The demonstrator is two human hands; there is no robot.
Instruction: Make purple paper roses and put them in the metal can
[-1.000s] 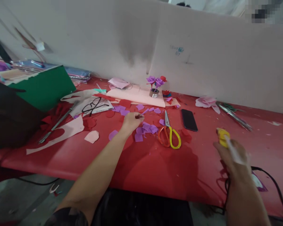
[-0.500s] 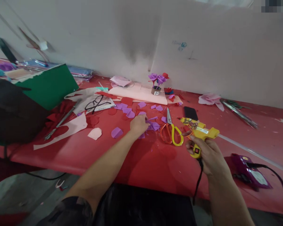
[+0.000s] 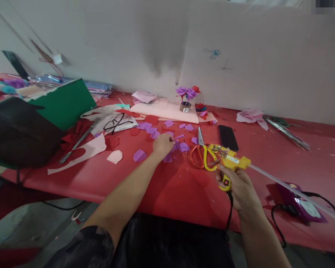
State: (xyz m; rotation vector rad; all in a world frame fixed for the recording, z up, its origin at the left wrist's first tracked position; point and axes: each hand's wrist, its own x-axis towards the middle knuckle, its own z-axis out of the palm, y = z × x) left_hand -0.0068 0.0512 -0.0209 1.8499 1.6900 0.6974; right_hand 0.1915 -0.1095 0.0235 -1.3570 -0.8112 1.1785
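My right hand (image 3: 238, 186) is closed round the handle of a yellow glue gun (image 3: 230, 159), whose nozzle points left over the orange and yellow scissors (image 3: 202, 156). A long clear glue stick (image 3: 293, 190) juts from its back toward the right. My left hand (image 3: 162, 144) reaches out over the red table (image 3: 170, 186), fingers pinched on a purple paper petal (image 3: 176, 138) among several loose purple petals (image 3: 139, 155).
A black phone (image 3: 227, 137) lies behind the scissors. Purple paper flowers in a small holder (image 3: 185, 97) stand on pink paper near the wall. Glasses (image 3: 117, 123), paper scraps, a green sheet (image 3: 63, 102) and a black bag (image 3: 19, 130) lie left. A purple device (image 3: 298, 203) with cable sits right.
My right hand brought the glue gun up from the right and moved it left, nozzle now over the scissors. My left hand stayed among the purple petals, shifting slightly.
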